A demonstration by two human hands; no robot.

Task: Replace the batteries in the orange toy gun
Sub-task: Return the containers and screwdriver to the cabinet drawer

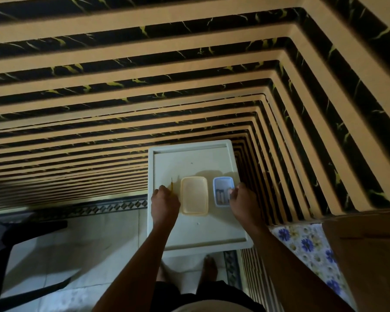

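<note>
Far left: left hand (164,202), fingers curled round thin yellow tool (171,186). Tool shaft runs away from body, tip toward far edge of white worktop (189,161). Just right of it: lidded yellow box (194,195), closed, long axis near-to-far. No orange toy gun in view; possibly inside box, cannot tell. Next right: blue tub (223,183), open, with batteries (221,195) at its near end, long axes near-to-far. Then right hand (242,200), fingers curled on tub's right rim, apparently pinching it. This is nearer hand for batteries.
</note>
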